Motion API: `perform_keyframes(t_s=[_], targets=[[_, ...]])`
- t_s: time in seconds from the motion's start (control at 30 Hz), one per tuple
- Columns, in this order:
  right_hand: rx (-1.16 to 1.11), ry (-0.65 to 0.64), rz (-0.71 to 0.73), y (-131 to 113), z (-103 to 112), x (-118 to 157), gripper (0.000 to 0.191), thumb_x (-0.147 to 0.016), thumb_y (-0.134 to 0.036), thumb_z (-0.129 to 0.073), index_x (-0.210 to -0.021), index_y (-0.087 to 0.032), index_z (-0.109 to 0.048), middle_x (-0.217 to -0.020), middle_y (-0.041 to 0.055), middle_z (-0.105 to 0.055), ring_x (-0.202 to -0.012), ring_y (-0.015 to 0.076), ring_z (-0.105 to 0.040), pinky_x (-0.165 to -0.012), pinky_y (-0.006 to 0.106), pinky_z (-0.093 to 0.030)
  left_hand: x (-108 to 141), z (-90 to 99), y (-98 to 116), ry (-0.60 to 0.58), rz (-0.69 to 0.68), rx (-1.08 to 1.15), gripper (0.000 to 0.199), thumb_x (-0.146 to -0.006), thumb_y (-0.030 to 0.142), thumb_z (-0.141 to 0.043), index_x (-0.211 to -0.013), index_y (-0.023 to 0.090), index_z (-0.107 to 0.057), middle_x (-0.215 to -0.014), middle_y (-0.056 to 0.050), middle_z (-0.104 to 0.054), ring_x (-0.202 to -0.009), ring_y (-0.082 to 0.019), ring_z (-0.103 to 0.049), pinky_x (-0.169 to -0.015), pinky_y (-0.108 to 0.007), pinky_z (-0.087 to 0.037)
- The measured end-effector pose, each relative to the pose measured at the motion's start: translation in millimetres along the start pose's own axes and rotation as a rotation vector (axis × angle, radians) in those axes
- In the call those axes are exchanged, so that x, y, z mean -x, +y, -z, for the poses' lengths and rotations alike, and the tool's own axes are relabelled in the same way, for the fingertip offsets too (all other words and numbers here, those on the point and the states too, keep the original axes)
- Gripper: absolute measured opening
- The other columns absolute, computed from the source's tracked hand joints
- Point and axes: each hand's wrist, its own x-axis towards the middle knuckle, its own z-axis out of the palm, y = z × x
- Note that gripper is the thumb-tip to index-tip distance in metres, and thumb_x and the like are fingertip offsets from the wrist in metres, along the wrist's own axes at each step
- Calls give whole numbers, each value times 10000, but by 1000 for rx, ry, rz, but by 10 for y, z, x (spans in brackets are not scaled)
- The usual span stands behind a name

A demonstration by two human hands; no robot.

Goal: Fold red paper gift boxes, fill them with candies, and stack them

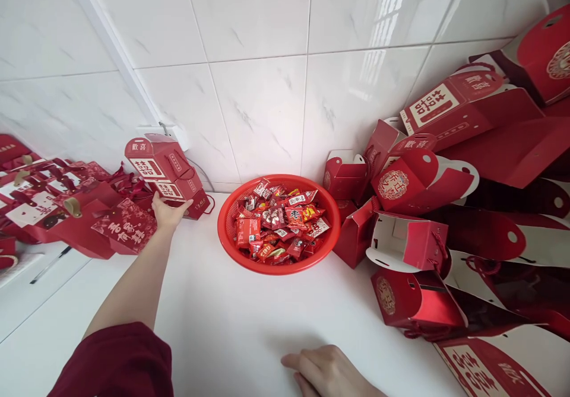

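At the left, my left hand (170, 212) has its thumb and fingers around the lower part of a small stack of red candy boxes with white double-happiness panels. The gripped red candy box (171, 190) sits under another red box (151, 153), close to the wall. My right hand (327, 370) is low over the white table at the bottom edge, index finger stretched out and the others bent, holding nothing. Between and beyond the hands stands a red plastic basket (279, 270) filled with wrapped candies (280, 222).
Open-topped red boxes (407, 240) pile up along the right side. More red boxes with ribbons (124, 225) crowd the far left, near a pen (50, 264). A wall socket (178, 136) and cord are behind the stack. White tiles (258, 112) back the table (222, 326).
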Motion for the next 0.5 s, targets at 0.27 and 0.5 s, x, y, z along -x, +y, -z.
perform_keyframes(t_s=[0.27,0.5], targets=[[-19,-18,-18,-15,18,-3,337,-887,-113,-376,-1179,-233,-494,-786,-24,-705,-567,142,-657,-544,248,-444,48,42,7,-22,33,59,1235,-493,371,-927,-1493,113,-250,-1408,-228,-372,-1231,-315,-516,-1112,-470,-393],[-20,-19,-12,-16,22,-8,332,-890,-112,-373,-1175,-231,-494,-781,-26,-703,-568,139,-657,-548,249,-447,29,33,-53,-54,-2,105,1219,-471,357,-926,-1478,135,-276,-1423,-222,-349,-1283,-325,-485,-1105,-475,-403]])
